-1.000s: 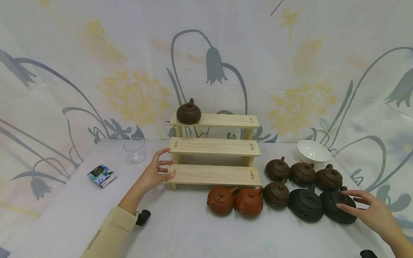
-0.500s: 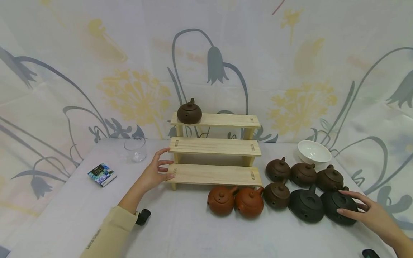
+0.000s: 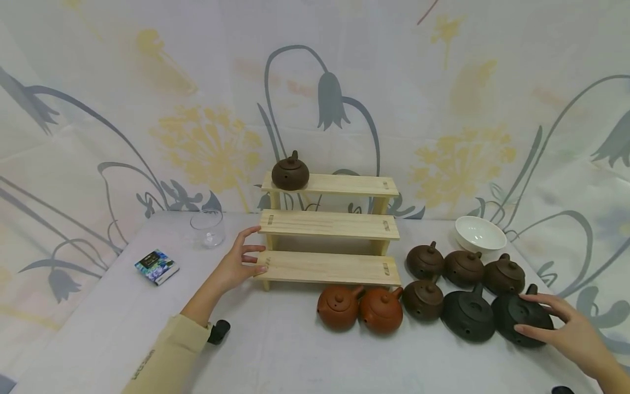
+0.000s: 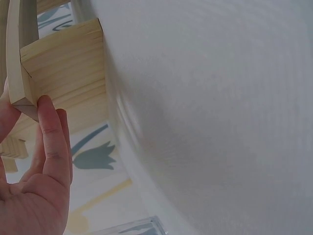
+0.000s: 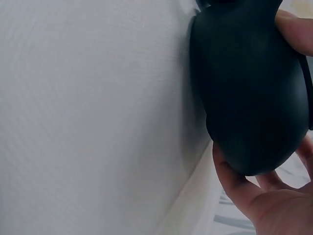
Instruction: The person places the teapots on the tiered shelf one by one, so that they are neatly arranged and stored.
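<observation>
My left hand [image 3: 235, 269] pinches the left end of the lowest board of a three-tier wooden display stand [image 3: 325, 266]; in the left wrist view the thumb and fingers lie on opposite sides of the board end [image 4: 22, 95]. At the right, my right hand [image 3: 573, 332] grips the rightmost black teapot [image 3: 520, 314], thumb at the near side and fingers at the far side. The right wrist view shows that teapot's smooth dark body [image 5: 249, 93] between thumb and fingers. Another black teapot [image 3: 466, 318] sits just left of it. A brown teapot [image 3: 290, 175] stands on the top board.
Two reddish teapots [image 3: 338, 309] stand before the stand's right half. Several brown teapots [image 3: 424, 261] cluster right of it, with a white bowl [image 3: 479, 234] behind. A clear glass cup [image 3: 209, 232] and a small book [image 3: 156, 267] are at the left. A patterned cloth hangs behind.
The right hand and its black teapot have shifted slightly right, and the teapot's handle shows more clearly. My left hand keeps its place on the stand.
</observation>
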Demonstrator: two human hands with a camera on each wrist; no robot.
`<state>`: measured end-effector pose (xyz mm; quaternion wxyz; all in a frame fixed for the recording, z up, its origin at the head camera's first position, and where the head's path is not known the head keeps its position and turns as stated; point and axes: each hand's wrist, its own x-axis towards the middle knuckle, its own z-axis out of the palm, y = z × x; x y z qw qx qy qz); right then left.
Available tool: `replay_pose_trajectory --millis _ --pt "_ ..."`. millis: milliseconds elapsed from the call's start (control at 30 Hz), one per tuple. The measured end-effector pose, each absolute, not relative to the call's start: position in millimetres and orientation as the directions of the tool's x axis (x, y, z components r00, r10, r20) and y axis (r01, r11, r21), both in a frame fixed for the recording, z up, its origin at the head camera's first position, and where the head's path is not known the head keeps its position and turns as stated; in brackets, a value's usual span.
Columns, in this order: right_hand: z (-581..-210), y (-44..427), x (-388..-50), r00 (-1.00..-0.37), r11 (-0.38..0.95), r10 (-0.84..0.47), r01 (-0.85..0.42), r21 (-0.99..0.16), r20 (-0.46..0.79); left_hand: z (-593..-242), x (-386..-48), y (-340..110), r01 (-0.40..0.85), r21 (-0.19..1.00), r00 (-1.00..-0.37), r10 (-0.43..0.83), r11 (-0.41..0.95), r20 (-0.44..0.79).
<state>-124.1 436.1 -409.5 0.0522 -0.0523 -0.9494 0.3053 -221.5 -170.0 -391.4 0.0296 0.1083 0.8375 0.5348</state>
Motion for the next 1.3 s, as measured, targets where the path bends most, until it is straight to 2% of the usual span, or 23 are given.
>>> replay_pose_trajectory --millis 600,900,1100,1300 --pt "-372 422 -122 -0.992 0.849 0.085 0.022 -0.527 0.095 -394 -223 -171 0.142 0.893 -0.976 0.212 0.426 0.053" --pt "-352 398 -134 -0.988 0.828 0.024 -0.066 -0.557 0.153 -393 -223 -170 0.134 0.89 -0.978 0.204 0.437 0.047" --pt "-339 380 -147 -0.971 0.826 -0.032 -0.159 -0.541 0.237 -394 -223 -170 0.129 0.887 -0.979 0.201 0.443 0.042" --pt "-331 356 -160 -0.948 0.776 -0.09 -0.26 -0.574 0.307 -394 -223 -170 0.129 0.888 -0.978 0.202 0.442 0.041"
